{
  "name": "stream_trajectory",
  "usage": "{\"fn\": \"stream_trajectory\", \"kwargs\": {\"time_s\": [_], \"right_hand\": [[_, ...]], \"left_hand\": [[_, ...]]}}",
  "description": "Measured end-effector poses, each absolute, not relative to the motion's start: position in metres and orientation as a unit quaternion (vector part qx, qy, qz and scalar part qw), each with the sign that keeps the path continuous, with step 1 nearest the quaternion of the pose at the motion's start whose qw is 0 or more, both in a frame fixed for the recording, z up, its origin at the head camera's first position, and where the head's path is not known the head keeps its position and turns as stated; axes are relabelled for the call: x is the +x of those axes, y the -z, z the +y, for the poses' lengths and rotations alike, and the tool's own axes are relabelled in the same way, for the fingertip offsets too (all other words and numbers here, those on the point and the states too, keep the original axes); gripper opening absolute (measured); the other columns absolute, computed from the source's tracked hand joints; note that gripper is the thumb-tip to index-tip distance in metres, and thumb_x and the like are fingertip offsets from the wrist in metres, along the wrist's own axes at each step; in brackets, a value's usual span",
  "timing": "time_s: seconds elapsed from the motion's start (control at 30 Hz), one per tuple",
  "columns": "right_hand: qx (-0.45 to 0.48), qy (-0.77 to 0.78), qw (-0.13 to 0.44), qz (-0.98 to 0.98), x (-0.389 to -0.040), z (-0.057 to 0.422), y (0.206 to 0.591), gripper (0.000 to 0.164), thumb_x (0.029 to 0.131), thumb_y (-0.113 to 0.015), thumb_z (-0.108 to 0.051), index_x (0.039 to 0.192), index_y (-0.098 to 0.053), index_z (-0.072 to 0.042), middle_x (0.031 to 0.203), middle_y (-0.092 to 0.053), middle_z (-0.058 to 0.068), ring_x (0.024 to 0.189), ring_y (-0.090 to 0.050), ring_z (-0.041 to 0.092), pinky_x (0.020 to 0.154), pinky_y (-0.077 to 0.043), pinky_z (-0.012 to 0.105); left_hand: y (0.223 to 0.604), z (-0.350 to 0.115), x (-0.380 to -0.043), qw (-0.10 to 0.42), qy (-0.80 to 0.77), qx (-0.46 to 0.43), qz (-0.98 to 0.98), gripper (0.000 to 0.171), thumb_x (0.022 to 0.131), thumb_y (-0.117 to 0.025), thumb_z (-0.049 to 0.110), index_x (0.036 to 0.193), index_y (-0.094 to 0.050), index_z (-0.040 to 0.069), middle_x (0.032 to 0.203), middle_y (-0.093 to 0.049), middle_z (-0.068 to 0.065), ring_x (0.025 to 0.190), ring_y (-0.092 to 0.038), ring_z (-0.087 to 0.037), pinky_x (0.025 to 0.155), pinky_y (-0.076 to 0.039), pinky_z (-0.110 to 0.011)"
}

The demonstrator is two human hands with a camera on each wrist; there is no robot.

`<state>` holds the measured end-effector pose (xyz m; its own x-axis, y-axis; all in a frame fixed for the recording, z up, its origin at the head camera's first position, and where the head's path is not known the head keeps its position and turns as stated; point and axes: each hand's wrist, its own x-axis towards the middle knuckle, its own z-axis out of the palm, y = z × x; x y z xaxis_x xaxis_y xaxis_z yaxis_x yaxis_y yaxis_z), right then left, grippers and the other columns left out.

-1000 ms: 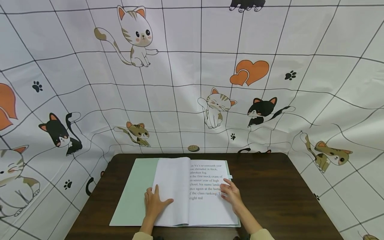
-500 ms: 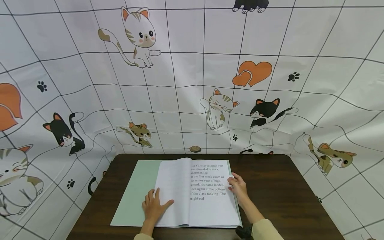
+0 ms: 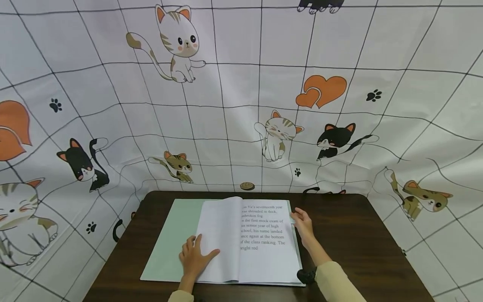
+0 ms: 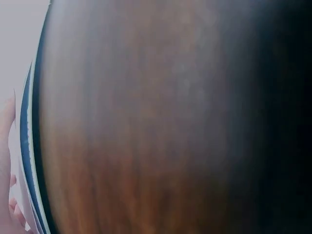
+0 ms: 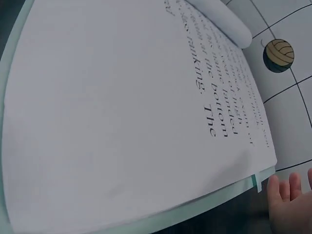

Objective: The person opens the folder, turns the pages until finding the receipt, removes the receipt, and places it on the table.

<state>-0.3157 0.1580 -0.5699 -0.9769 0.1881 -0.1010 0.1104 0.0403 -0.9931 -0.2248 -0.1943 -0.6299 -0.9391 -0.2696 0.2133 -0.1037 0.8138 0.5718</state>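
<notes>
An open book (image 3: 264,260) with white pages and a pale green cover (image 3: 162,251) lies on the table. Large print fills the upper part of its right page; the left page (image 3: 220,222) looks blank and bulges near the spine. My left hand (image 3: 194,258) rests on that left page by its outer edge, thumb spread toward the spine. At the right edge my right hand (image 3: 303,224) is beside a small tab (image 5: 257,182) that sticks out of the book. In the right wrist view a slight gap separates the fingers (image 5: 274,187) from the tab.
The dark wooden table (image 3: 351,243) extends on both sides of the book. Behind it hangs a white gridded sheet (image 3: 234,84) printed with cartoon cats. A black wrist device (image 3: 306,276) sits by the right sleeve. The left wrist view is mostly blurred tabletop.
My right hand has moved off the right page, outward and up along the book's right edge to the tab. The left hand stays on the left page. The head view has shifted slightly.
</notes>
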Motion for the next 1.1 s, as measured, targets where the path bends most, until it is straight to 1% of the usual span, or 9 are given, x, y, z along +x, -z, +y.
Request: {"fn": "stream_trajectory", "kwargs": {"time_s": [0.2, 0.3, 0.47, 0.63, 0.87, 1.1], "right_hand": [[-0.104, -0.645, 0.034, -0.756, -0.319, 0.156, 0.572, 0.055, 0.097, -0.056, -0.017, 0.143, -0.037, 0.008, 0.143, -0.041, 0.032, 0.133, -0.041, 0.042, 0.112, -0.035, 0.05], [-0.096, -0.654, 0.033, -0.75, -0.323, 0.162, 0.573, 0.056, 0.099, -0.053, -0.017, 0.144, -0.034, 0.009, 0.144, -0.04, 0.034, 0.135, -0.04, 0.043, 0.115, -0.03, 0.051], [-0.092, -0.704, 0.011, -0.704, -0.329, 0.176, 0.577, 0.056, 0.103, -0.044, -0.02, 0.148, -0.027, 0.009, 0.149, -0.035, 0.033, 0.14, -0.036, 0.043, 0.119, -0.024, 0.051], [-0.071, -0.727, -0.021, -0.683, -0.338, 0.174, 0.58, 0.06, 0.104, -0.043, -0.023, 0.15, -0.021, 0.009, 0.153, -0.031, 0.032, 0.141, -0.033, 0.045, 0.119, -0.024, 0.052], [-0.072, -0.724, -0.029, -0.685, -0.344, 0.162, 0.578, 0.057, 0.105, -0.039, -0.023, 0.15, -0.022, 0.008, 0.153, -0.029, 0.032, 0.143, -0.031, 0.045, 0.119, -0.024, 0.053], [-0.091, -0.705, -0.035, -0.702, -0.34, 0.157, 0.579, 0.057, 0.106, -0.036, -0.025, 0.15, -0.022, 0.008, 0.155, -0.025, 0.031, 0.144, -0.027, 0.046, 0.118, -0.023, 0.055]], "left_hand": [[0.629, -0.189, -0.226, 0.143, 0.3, 0.105, -0.937, 0.093, 0.066, -0.081, 0.055, 0.136, -0.053, 0.001, 0.131, -0.045, -0.022, 0.118, -0.042, -0.043, 0.09, -0.032, -0.059], [0.629, -0.187, -0.227, 0.151, 0.307, 0.103, -0.934, 0.093, 0.065, -0.082, 0.054, 0.135, -0.053, 0.001, 0.131, -0.046, -0.021, 0.117, -0.043, -0.043, 0.09, -0.032, -0.059], [0.632, -0.187, -0.226, 0.171, 0.307, 0.103, -0.931, 0.092, 0.062, -0.084, 0.053, 0.132, -0.056, 0.001, 0.127, -0.048, -0.021, 0.114, -0.044, -0.041, 0.088, -0.033, -0.057], [0.635, -0.193, -0.227, 0.175, 0.304, 0.12, -0.929, 0.093, 0.06, -0.085, 0.053, 0.133, -0.056, 0.002, 0.128, -0.048, -0.02, 0.114, -0.044, -0.041, 0.089, -0.032, -0.057], [0.639, -0.196, -0.23, 0.166, 0.301, 0.127, -0.931, 0.095, 0.061, -0.083, 0.057, 0.134, -0.056, 0.004, 0.13, -0.048, -0.019, 0.116, -0.045, -0.039, 0.091, -0.033, -0.056], [0.637, -0.195, -0.227, 0.182, 0.299, 0.122, -0.929, 0.093, 0.059, -0.085, 0.055, 0.132, -0.058, 0.003, 0.127, -0.049, -0.019, 0.114, -0.046, -0.04, 0.089, -0.033, -0.056]]}}
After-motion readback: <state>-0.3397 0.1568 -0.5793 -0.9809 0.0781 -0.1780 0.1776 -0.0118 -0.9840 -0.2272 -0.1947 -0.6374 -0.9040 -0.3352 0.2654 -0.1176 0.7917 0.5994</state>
